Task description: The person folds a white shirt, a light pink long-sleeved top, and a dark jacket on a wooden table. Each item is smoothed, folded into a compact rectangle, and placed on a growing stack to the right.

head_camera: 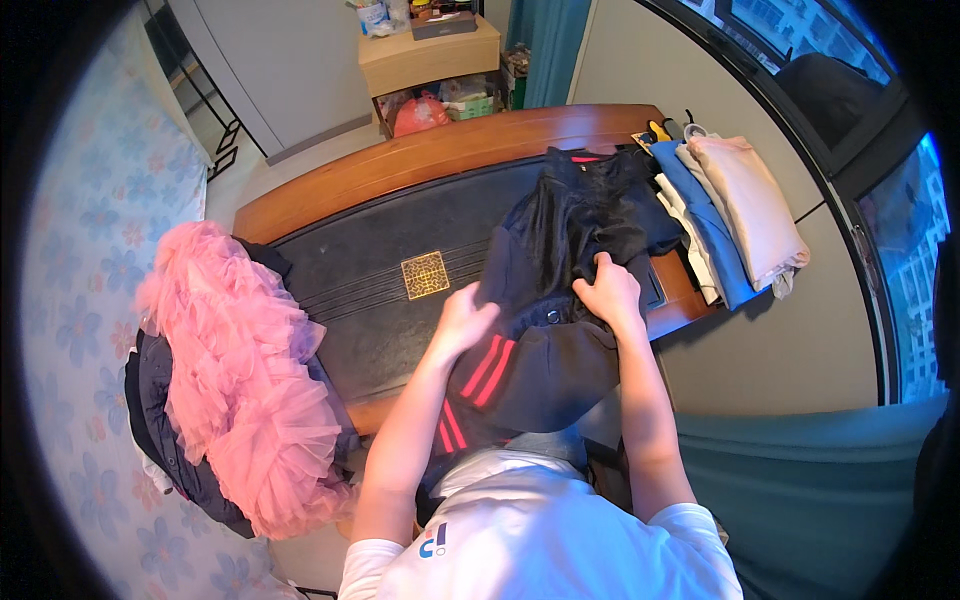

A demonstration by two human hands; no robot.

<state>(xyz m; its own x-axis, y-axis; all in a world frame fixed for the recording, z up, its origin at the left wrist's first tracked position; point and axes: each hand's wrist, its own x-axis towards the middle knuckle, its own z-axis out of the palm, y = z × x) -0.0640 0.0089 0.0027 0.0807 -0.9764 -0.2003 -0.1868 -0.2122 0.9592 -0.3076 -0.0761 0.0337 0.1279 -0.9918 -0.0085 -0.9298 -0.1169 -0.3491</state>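
Note:
A black long-sleeved garment (pixel 551 375) with red stripes lies before me, partly over the black table top and partly hanging at its near edge. My left hand (pixel 466 315) grips its left side, just above the red stripes. On the right side, my right hand (pixel 609 291) pinches the dark cloth between thumb and fingers. A round button or snap shows between my hands. The collar end, with a bit of red lining, points to the table's far edge. Folds hide most of my fingertips.
A pink tulle garment (pixel 247 375) lies heaped over dark clothes at the left end of the wood-rimmed table (pixel 420 154). Folded clothes, blue (pixel 705 225) and peach (pixel 746 202), are stacked at the right end. A wooden cabinet (pixel 427 60) stands beyond; a window is at right.

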